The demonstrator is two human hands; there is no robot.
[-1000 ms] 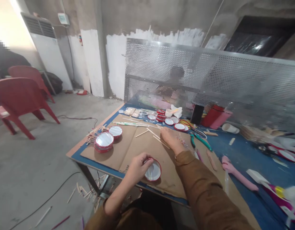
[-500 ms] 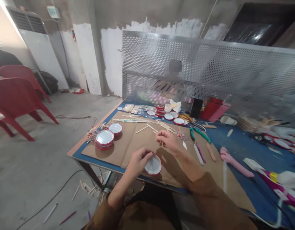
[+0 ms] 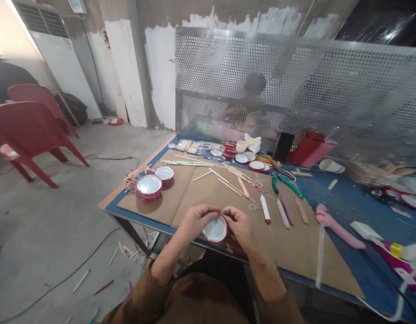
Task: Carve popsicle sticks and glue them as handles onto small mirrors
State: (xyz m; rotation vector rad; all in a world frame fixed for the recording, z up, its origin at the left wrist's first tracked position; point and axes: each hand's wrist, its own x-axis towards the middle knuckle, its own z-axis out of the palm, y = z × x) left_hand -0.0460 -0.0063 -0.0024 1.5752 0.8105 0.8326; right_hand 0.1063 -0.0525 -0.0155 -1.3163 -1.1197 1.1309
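Pinching the red-rimmed drum (image 3: 216, 230) by its far-left rim in the left grip (image 3: 195, 221), at the counter's (image 3: 343, 198) near edge; pressing the right grip (image 3: 240, 226) together beside it (on what, too hidden to tell).

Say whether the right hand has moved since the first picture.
Yes: the right hand has moved across the cardboard toward its near edge, beside the left hand.

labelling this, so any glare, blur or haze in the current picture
Head view throughout: glare washes out the upper left corner; bright streaks cross the dark glossy surface at upper right; the grey perforated metal panel looks hazy; bare left hand and right hand have clear outlines.
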